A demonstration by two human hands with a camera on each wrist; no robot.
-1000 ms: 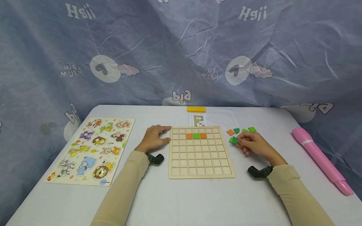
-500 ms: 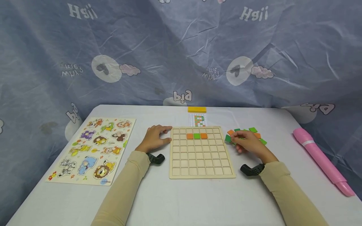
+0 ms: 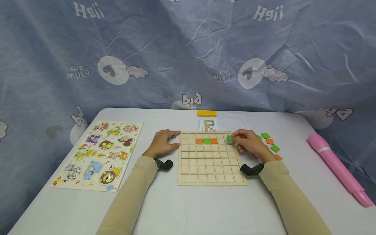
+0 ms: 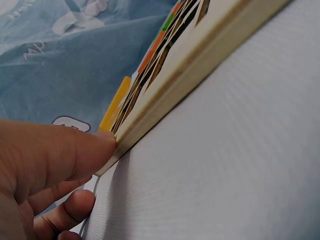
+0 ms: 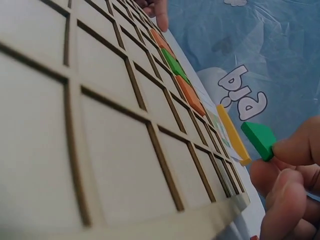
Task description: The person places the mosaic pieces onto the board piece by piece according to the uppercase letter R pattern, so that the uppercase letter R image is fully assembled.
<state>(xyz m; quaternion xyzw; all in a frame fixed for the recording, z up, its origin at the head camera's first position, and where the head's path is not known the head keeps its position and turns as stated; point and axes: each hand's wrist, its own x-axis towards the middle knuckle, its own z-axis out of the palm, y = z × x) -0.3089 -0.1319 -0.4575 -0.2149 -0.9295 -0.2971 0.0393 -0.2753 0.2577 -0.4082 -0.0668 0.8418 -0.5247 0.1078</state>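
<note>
A pale wooden grid board [image 3: 212, 169] lies on the table between the hands. Two orange tiles, one of them this orange tile [image 3: 199, 141], flank a green tile [image 3: 207, 141] in a row of its cells. Thumb and index finger of the left hand [image 3: 161, 143] touch the board's left edge near the far corner; in the left wrist view the thumb [image 4: 75, 152] presses that edge. Between thumb and finger, the right hand [image 3: 249, 142] pinches a darker green tile [image 5: 259, 139] above the board's far right corner.
Loose green and orange tiles, such as this green tile [image 3: 275, 148], lie right of the board. Behind it are a pattern card [image 3: 209, 124] and a yellow block [image 3: 207, 113]. An animal puzzle [image 3: 98, 155] lies left, a pink pen-shaped object [image 3: 337, 168] far right.
The right hand has moved left from the loose tiles to the board, carrying the green tile. The left hand stays at the board's edge.
</note>
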